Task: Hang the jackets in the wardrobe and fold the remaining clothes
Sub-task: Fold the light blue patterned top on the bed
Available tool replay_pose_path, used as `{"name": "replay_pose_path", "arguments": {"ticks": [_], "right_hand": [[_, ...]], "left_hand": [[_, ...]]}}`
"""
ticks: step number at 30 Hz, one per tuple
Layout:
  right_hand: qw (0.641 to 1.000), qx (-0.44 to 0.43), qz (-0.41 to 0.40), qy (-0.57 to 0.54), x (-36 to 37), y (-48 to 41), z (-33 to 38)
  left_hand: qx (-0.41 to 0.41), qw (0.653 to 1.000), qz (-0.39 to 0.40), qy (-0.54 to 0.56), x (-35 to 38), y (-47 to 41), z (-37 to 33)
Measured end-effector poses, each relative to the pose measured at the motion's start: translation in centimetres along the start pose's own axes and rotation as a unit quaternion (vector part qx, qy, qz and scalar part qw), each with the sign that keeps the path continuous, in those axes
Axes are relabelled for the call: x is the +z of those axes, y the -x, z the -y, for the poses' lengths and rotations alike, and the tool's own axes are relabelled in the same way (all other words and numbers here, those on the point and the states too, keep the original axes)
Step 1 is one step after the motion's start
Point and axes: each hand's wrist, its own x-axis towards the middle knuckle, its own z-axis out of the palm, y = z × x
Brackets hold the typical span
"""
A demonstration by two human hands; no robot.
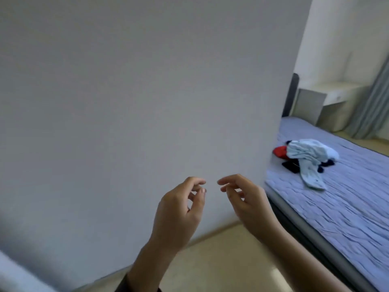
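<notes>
Holding nothing, the left hand [179, 211] and right hand [246, 204] hang loosely curled before a white panel [126, 102], perhaps the wardrobe, while a clothes pile [309, 159] lies unfolded on the bed [347, 218].

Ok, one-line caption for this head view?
Left hand and right hand, both empty, raised before a white panel; clothes pile on the bed.

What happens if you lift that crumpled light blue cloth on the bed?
The crumpled light blue cloth garment would probably flop and dangle: it lies in soft folds. It looks light, being thin. It may drag the red garment touching it.
</notes>
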Motion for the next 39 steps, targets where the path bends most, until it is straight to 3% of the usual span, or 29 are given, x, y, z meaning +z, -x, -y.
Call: {"name": "replay_pose_path", "arguments": {"ticks": [10,21,25,32,39], "right_hand": [[0.959,0.184,-0.207,0.059,-13.4,-9.8,-18.2],[0.902,0.314,-0.292,0.056,-26.3,-15.1,-34.0],[0.885,0.347,-0.308,0.031,-32.2,-17.2,-43.2],[0.867,0.435,-0.243,0.006,-42.0,-24.0,-60.7],[0.842,0.502,-0.2,0.002,-45.1,-28.1,-81.8]], "left_hand": [[0.045,0.974,0.177,0.131,22.3,-18.3,0.9],[0.03,0.918,0.359,0.166,44.6,-31.3,-2.4],[-0.041,0.886,0.418,0.196,55.1,-34.3,-3.9],[-0.213,0.844,0.433,0.235,73.6,-38.5,-4.0],[-0.349,0.799,0.439,0.215,94.6,-42.6,1.6]]}}
